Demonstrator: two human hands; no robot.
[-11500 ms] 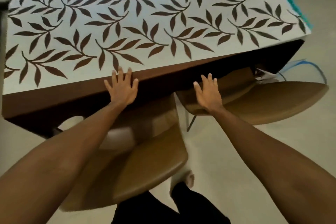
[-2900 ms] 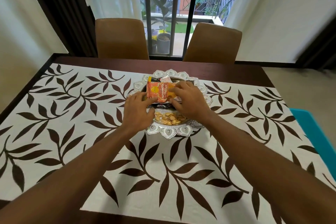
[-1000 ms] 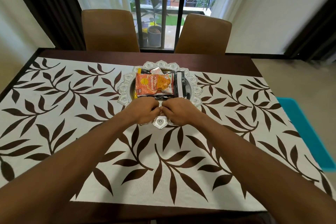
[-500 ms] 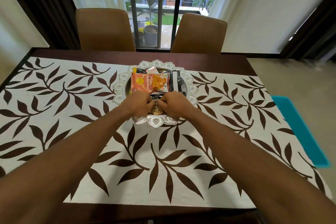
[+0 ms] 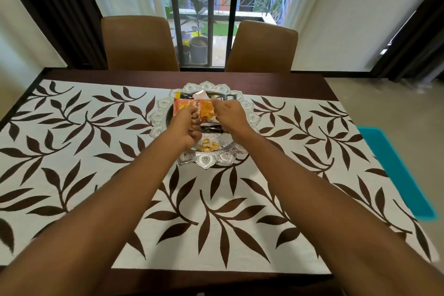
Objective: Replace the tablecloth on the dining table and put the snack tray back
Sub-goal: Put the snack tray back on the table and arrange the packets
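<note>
- The leaf-print tablecloth [image 5: 216,211] lies flat along the dark surface [image 5: 168,77], with bare wood showing at the far and near edges, so the cloth step looks done.
- The snack tray [image 5: 206,161], a silver dish with a scalloped, embossed rim, sits on the cloth about midway along it; this looks like the last step, tidying the tray's contents.
- Over the tray, the left hand [image 5: 186,127] is curled into a loose fist at the near-left edge of an orange snack packet [image 5: 204,109]; its fingers seem pinched on that packet's edge, though the grip itself is partly hidden.
- The right hand [image 5: 229,113] is also closed, at the packet's right edge; I cannot tell whether it grips the packet or only rests against it.
- Beyond the orange packet, toward the tray's far rim, lie other packets [image 5: 216,97], one dark; on the tray's near side lies a small heap of golden snacks [image 5: 209,146].
- The next move probably calls for laying the orange packet flat inside the tray rim, then letting go without nudging the tray or wrinkling the cloth.
- Beyond the tray, two tan chairs [image 5: 139,43] stand at the surface's far side.
</note>
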